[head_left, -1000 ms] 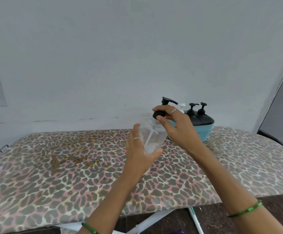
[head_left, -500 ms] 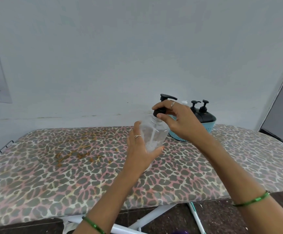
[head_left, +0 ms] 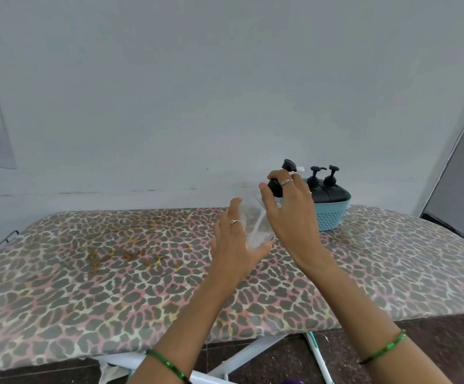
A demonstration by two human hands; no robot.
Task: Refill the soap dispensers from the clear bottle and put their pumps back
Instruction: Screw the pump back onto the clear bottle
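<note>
A pale wall backs a leopard-print ironing board. At its far right a blue basket holds two black dispensers, pumps on. In front, lifted off the board, the left hand grasps a clear dispenser, nearly empty, while the right hand curls its fingers round the black pump at the neck. Judging by this, the pump is being turned; whether off or on is unclear. Next comes twisting while the body is held firm.
</note>
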